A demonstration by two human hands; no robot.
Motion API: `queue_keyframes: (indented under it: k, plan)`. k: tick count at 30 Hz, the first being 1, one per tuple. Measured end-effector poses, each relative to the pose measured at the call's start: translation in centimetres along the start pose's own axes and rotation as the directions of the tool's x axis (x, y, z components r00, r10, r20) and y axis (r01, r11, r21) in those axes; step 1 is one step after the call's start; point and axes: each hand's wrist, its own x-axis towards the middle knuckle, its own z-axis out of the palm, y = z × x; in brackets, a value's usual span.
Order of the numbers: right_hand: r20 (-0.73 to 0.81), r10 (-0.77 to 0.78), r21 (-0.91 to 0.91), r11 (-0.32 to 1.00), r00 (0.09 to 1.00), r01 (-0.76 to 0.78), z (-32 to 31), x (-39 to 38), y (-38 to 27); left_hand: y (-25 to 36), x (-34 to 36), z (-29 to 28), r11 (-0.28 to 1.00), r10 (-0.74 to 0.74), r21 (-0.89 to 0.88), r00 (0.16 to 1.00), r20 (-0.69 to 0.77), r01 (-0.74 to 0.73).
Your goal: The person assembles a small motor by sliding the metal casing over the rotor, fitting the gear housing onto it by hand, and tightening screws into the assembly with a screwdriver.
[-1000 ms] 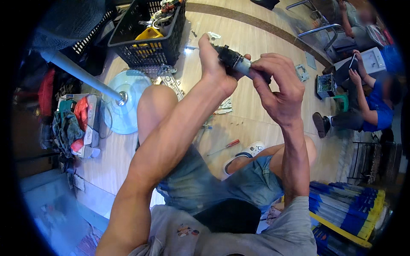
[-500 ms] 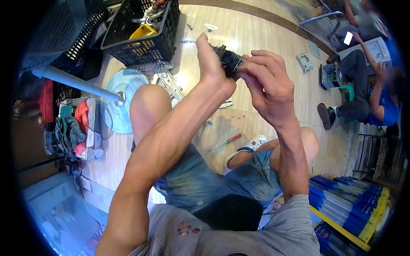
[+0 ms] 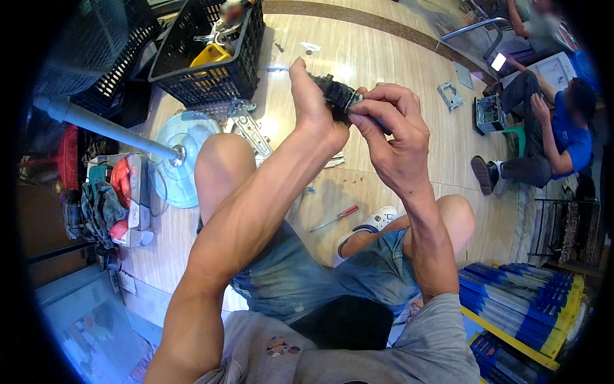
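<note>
A small black mechanical part (image 3: 339, 94) is held up between my two hands, above the tiled floor. My left hand (image 3: 311, 102) grips it from the left side with the thumb pointing up; its other fingers are hidden behind the part. My right hand (image 3: 398, 131) pinches the part's right end between thumb and fingertips. Whether the right fingers also hold some smaller piece cannot be made out. Below the hands, on the floor between my legs, lies a screwdriver (image 3: 336, 217) with a red handle. A grey metal bracket-like part (image 3: 251, 131) lies beside my left knee.
A black plastic crate (image 3: 211, 83) with tools stands far left, near a round fan base (image 3: 185, 160) and its pole. Blue and yellow packages (image 3: 511, 307) are stacked at right. A person in blue (image 3: 569, 131) sits far right by an opened metal box (image 3: 489, 114).
My view has shifted slightly. The right fingers have moved a little on the part's right end, and both hands still hold it. The person at right has lowered a hand.
</note>
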Motion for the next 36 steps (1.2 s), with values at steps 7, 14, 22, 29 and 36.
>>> queue_keyframes:
  k: [7,14,22,29,36]
  plan:
    - [0.01,0.006,0.034,0.999,1.0,-0.006,0.2,0.0,-0.1,0.4,-0.3,-0.1,0.999,0.026,0.03,1.0,-0.002,-0.026]
    - [0.025,0.064,0.078,0.995,0.998,-0.065,0.2,0.1,-0.1,0.5,-0.8,0.2,1.0,0.005,0.012,1.0,-0.008,-0.005]
    - [0.051,0.087,0.081,0.993,0.995,-0.091,0.0,0.1,-0.1,0.2,-0.3,-0.3,1.0,-0.021,-0.003,1.0,-0.009,0.021]
    - [0.033,0.188,0.097,0.977,0.982,-0.19,0.1,0.0,-0.8,0.0,0.4,-0.5,0.997,-0.067,-0.047,0.998,0.004,0.067]
    - [0.04,0.056,-0.056,0.997,0.998,-0.054,-0.5,0.3,-0.9,-0.5,1.3,-1.5,0.996,-0.089,0.025,0.994,0.068,0.088]
